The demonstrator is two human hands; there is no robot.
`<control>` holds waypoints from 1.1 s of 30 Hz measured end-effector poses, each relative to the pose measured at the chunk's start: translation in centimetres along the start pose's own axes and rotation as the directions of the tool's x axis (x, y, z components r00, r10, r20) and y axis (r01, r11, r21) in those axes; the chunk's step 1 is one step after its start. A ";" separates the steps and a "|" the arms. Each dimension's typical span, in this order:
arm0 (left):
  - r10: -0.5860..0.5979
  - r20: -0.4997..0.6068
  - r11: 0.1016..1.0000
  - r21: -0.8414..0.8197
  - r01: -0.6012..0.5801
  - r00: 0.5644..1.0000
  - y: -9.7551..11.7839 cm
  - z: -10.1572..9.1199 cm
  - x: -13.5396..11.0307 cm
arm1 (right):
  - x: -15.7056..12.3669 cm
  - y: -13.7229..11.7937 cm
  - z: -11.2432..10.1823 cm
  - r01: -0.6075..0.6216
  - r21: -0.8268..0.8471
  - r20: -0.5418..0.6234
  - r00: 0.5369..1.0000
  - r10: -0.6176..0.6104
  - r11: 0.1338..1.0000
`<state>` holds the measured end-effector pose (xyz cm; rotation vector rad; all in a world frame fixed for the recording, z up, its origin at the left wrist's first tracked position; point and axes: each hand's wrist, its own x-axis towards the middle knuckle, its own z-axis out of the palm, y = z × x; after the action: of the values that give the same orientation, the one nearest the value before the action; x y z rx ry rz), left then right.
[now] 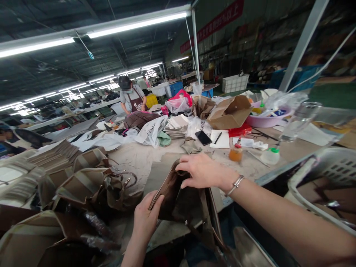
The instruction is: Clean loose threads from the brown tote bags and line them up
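Note:
A dark brown leather bag (182, 202) stands open at the near edge of the worktable (139, 159). My left hand (146, 218) is closed on the bag's near rim, thumb and fingers pinching the edge. My right hand (201, 170), with a metal bracelet on the wrist, curls over the bag's far rim and grips it. Both hands hold the mouth of the bag apart. Its straps hang down over the table edge.
Several tan and brown bags (91, 185) are piled at the left. A phone (203, 137), a notepad with a pen (219, 139), glue bottles (236, 152), a pink basin (267, 118) and a white basket (328, 181) lie around. Another person (132, 97) works at the table's far end.

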<state>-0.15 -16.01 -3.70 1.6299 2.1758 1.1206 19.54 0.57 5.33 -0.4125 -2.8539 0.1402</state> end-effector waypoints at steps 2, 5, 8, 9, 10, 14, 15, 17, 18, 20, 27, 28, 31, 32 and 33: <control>0.004 0.004 1.000 0.012 -0.004 1.000 0.0 0.1 0.0 | 0.5 -0.6 -0.1 0.017 0.006 -0.028 0.999 -0.017 1.000; 0.007 0.005 1.000 0.018 -0.007 1.000 0.0 0.3 0.1 | 1.3 -1.1 0.4 0.039 -0.029 -0.044 0.998 -0.041 0.999; 0.001 0.002 1.000 0.013 -0.001 1.000 -0.1 0.4 0.0 | 1.9 -1.0 1.4 0.049 -0.052 -0.060 0.997 -0.052 0.997; 0.002 0.000 1.000 0.010 -0.002 1.000 -0.2 0.5 0.0 | 2.1 -0.9 1.8 0.017 -0.065 -0.078 0.997 -0.022 0.998; 0.005 -0.005 1.000 0.006 -0.005 1.000 -0.2 0.5 0.0 | 2.2 -0.7 2.1 -0.026 -0.079 -0.096 0.995 0.018 0.997; 0.013 -0.044 1.000 0.006 -0.013 0.999 -0.4 0.6 0.0 | 2.2 0.0 2.9 -0.101 -0.106 -0.080 0.992 0.093 0.989; 0.012 -0.053 1.000 0.005 -0.012 0.999 -0.4 0.6 0.0 | 2.1 0.2 2.9 -0.096 -0.104 -0.070 0.994 0.089 0.990; 0.013 -0.061 1.000 0.003 -0.013 0.998 -0.5 0.5 0.1 | 2.0 0.4 2.9 -0.112 -0.098 -0.066 0.992 0.106 0.989; 0.016 -0.059 1.000 0.001 -0.016 0.998 -0.6 0.5 0.2 | 2.0 0.5 2.9 -0.133 -0.096 -0.069 0.989 0.127 0.986; 0.021 -0.049 1.000 0.002 -0.021 0.999 -0.7 0.4 0.2 | 2.0 0.5 2.9 -0.179 -0.097 -0.065 0.983 0.173 0.979; -0.003 -0.037 1.000 0.021 0.004 0.999 -0.6 0.4 0.4 | 2.6 0.2 3.1 -0.263 -0.094 -0.048 0.965 0.260 0.960; 0.000 -0.030 1.000 0.018 0.001 1.000 -0.6 0.4 0.4 | 2.7 0.2 3.1 -0.269 -0.086 -0.053 0.963 0.265 0.959; 0.002 -0.012 1.000 0.010 -0.001 1.000 -0.6 0.5 0.6 | 3.0 0.3 3.2 -0.280 -0.077 -0.079 0.959 0.274 0.957; -0.002 -0.008 1.000 0.009 0.002 1.000 -0.6 0.5 0.7 | 3.1 0.3 3.3 -0.278 -0.078 -0.090 0.959 0.271 0.958; -0.006 -0.005 1.000 0.010 0.006 1.000 -0.5 0.5 0.7 | 3.2 0.4 3.4 -0.274 -0.080 -0.100 0.959 0.265 0.958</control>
<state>-0.52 -15.21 -4.17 1.6250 2.1918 1.1151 15.82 1.64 2.77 -0.8072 -2.7112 0.0371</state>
